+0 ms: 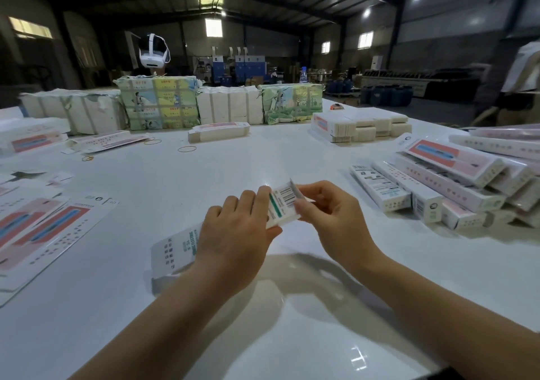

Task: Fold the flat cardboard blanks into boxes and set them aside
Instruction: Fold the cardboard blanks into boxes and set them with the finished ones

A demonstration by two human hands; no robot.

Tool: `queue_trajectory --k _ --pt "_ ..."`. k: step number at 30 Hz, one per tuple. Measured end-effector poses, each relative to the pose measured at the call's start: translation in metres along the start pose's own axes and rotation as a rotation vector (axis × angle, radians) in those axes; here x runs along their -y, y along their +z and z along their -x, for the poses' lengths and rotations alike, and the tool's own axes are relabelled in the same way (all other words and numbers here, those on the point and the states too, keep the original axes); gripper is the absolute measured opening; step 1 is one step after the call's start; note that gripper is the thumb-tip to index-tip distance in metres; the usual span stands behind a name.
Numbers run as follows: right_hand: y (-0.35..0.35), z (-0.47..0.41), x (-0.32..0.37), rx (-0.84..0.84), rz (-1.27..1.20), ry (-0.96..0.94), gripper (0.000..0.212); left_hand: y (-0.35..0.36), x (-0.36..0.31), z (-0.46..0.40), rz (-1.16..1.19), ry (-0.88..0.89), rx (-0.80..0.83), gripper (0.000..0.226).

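1. While held just above the white table (292,306), box (204,242) half formed, long and narrow, pointing away from the camera, near end down low at the left, far end up between both hands.
2. Left hand (236,233) wrapped over the top of the box, fingers curled round the far side, thumb underneath. Clamped on it for sure.
3. Right hand (327,213) pinching the end flap (287,195) with the barcode on it, fingertips right on the flap edge. So gripping too, not loose.
4. Both hands close together at the far end of the box, nearly touching.
5. Off to the right, pile of finished boxes (455,187) stacked loosely, some lying flat, some leaning on each other, pink and blue print showing on the top ones.
6. Left side, flat blanks (49,227) spread out on the table, overlapping, same pink and blue print.
7. Further back in the middle, small stack of blanks (219,133) and a couple of rubber bands (187,149) lying loose beside it.
8. Back right, bigger stack of white blanks (362,125) in neat rows.
9. Along the far edge, wrapped bundles (157,102), some in plain white paper, some in green and yellow printed paper.
10. Behind the bundles, someone wearing a white headset (154,51), mostly hidden.
11. Plastic bottle (304,75) with a blue cap behind the right bundle.
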State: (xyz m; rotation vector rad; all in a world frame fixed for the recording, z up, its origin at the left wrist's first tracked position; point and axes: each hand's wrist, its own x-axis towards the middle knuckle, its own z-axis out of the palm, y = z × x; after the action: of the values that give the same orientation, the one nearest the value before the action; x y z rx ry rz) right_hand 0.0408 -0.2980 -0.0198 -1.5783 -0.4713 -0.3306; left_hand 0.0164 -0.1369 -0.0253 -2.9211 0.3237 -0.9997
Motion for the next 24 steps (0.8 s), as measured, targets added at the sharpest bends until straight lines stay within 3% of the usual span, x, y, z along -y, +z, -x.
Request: queue_trajectory --k 2,5,10,19,24 --pt "0.0004 0.0023 0.0009 0.012 -0.004 -0.027 0.012 -0.0005 0.001 -0.0004 0.023 0.009 -0.043 0.061" --pt "-0.0016 -0.001 0.0044 0.002 -0.196 0.112 0.027 0.0001 0.0012 -0.0017 -0.031 0.056 -0.111 0.064" --pt "-0.0051 -0.006 0.0054 0.045 -0.392 0.356 0.006 0.0033 0.0057 -0.0012 -0.131 0.128 -0.182 0.064" --pt "-0.0001 0.003 0.0078 0.07 -0.233 0.179 0.037 0.0082 0.0063 0.001 -0.061 0.096 -0.196 0.067" --pt "0.0015 -0.0003 0.0097 0.026 -0.367 0.343 0.039 0.0065 0.0048 0.0023 -0.082 0.095 -0.257 0.063"
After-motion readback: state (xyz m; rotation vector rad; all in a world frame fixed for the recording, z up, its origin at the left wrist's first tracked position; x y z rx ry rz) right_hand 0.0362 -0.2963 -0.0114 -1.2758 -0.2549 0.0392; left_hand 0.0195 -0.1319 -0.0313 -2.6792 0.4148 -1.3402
